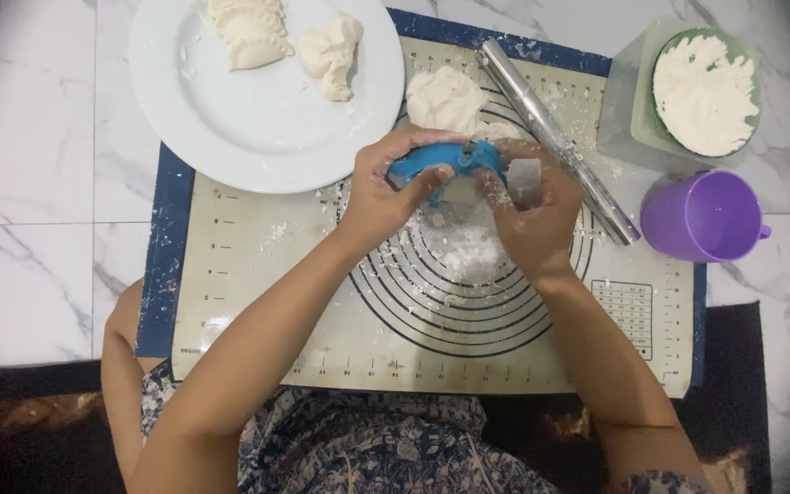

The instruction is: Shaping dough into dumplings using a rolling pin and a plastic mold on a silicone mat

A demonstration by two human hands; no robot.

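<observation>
Head view: left hand (381,187) and right hand (528,215) pinch the blue dumpling press (445,160) (long axis crosswise) above the mat (258,302).

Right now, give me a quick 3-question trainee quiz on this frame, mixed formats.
1. True or false: both the left hand and the right hand grip the blue dumpling press.
2. Multiple choice: what lies on the white plate? A) shaped dumplings B) a rolling pin C) a purple cup
3. Fill in: the metal rolling pin lies on the ____ side of the baking mat, near the purple cup.

Key: 1 true; 2 A; 3 right.
</observation>
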